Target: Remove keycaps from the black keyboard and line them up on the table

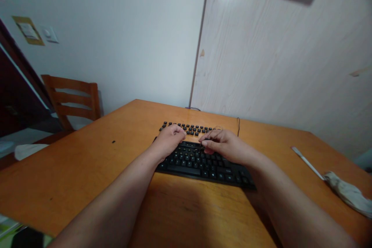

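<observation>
A black keyboard point(186, 162) lies on the wooden table, with keys missing from its upper rows, where bare sockets show. My left hand point(170, 139) is over the keyboard's upper left part, its fingers curled in and thumb bent; what they may hold is hidden. Over the upper middle, my right hand point(219, 142) pinches a thin wire tool point(215, 133) that looks like a keycap puller. Its tip points down toward the keys, and a small dark piece at my fingertips is too blurred to make out. Behind the keyboard, several loose black keycaps point(193, 128) are laid out in rows.
One small black piece point(113, 142) lies apart on the table point(87, 178) to the left. At the right is a white-handled brush point(308, 162) beside a crumpled pale cloth point(347, 192). A dark cable point(238, 126) runs behind the keyboard. A wooden chair point(74, 99) stands at the far left.
</observation>
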